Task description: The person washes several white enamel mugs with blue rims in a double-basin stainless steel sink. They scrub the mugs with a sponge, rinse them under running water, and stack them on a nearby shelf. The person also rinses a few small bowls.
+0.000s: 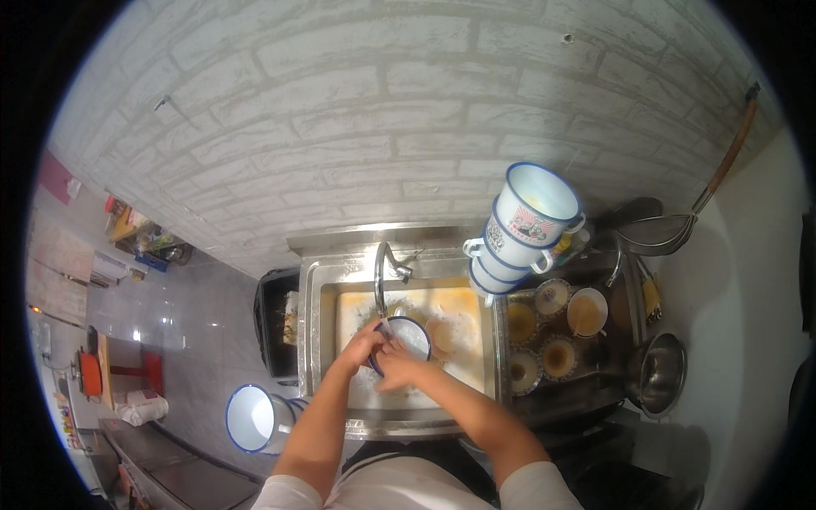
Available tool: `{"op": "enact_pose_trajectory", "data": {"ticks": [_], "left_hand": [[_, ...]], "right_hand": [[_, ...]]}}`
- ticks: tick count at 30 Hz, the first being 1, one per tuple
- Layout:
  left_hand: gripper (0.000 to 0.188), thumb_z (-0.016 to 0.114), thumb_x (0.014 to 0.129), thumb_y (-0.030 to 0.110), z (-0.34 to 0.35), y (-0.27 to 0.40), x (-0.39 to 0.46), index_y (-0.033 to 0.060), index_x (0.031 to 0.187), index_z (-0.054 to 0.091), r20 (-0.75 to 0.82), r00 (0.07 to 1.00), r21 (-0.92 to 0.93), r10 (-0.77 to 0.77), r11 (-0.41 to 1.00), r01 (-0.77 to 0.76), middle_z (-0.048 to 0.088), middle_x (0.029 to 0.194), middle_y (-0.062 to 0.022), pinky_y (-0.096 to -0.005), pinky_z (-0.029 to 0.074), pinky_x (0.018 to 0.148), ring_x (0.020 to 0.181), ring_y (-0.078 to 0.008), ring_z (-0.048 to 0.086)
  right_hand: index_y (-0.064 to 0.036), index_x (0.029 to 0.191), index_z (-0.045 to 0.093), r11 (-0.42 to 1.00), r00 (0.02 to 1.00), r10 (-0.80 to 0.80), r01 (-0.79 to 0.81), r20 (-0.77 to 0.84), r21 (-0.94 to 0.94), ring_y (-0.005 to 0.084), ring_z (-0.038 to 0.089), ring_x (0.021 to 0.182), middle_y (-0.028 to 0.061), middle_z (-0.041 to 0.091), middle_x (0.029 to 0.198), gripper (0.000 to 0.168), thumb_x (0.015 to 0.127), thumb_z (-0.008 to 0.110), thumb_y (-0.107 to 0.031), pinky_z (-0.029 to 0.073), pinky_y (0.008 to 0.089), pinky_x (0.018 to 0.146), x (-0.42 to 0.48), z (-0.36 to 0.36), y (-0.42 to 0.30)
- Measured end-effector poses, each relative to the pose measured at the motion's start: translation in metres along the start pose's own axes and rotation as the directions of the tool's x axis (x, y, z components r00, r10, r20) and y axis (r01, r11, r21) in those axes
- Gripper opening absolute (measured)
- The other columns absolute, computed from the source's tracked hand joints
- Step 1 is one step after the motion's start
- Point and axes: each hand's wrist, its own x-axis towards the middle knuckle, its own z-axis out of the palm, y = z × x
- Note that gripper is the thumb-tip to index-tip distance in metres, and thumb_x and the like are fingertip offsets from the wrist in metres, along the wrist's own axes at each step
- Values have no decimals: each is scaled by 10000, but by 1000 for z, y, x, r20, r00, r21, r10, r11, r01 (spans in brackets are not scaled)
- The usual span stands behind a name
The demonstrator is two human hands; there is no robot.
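Observation:
My left hand [361,347] grips the near left rim of a white enamel mug with a blue edge [412,336], which is tilted under the faucet [380,274] in the steel sink. Beside it, my right hand [396,365] lies over the mug's near rim, with its fingers partly inside; whether it grips anything I cannot tell. Water runs from the spout into the mug. Cloudy, foamy water with orange patches [470,299] fills the basin around it.
Stacked enamel mugs [542,197] lean at the sink's back right corner. Bowls [586,312] sit in the right-hand basin. More enamel mugs [250,417] stand at the lower left, near a black bin [271,325]. A strainer [660,233] and a steel bowl [663,375] are at the right.

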Motion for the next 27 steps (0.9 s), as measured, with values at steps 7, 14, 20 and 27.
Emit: {"op": "enact_pose_trajectory", "data": {"ticks": [7,14,20,27], "left_hand": [[584,557,783,275,-13,19,-17,199,1361,567,-115,990,-7,-78,997,77,633,1079,-108,-390,583,612,856,-257,651],[321,683,768,222,-2,-40,-2,42,1014,581,-151,953,-559,-262,818,137,615,928,-125,-418,549,577,719,-234,602],[666,785,651,143,-7,-65,4,-84,1200,482,-733,592,278,335,942,-190,616,1044,-221,-436,518,845,934,-406,612],[796,775,594,4,11,-32,-61,3,1314,437,-368,393,872,842,459,-167,487,1290,-258,-501,407,1036,1210,-470,458]], "right_hand": [[-71,1152,687,925,994,-58,90,96,-369,263,677,1020,147,728,1028,463,805,712,-375,363,451,1118,-18,4,21],[-87,993,661,952,947,192,-116,-257,285,315,697,925,186,712,949,176,876,655,-219,513,448,878,3,-2,-15],[-46,1078,681,786,938,72,156,-340,598,310,693,924,180,710,996,260,898,708,-232,533,392,799,-9,2,31],[-44,1263,595,891,607,407,-101,-682,442,356,608,1161,178,652,1233,477,846,738,-227,491,431,964,43,-38,122]]}}
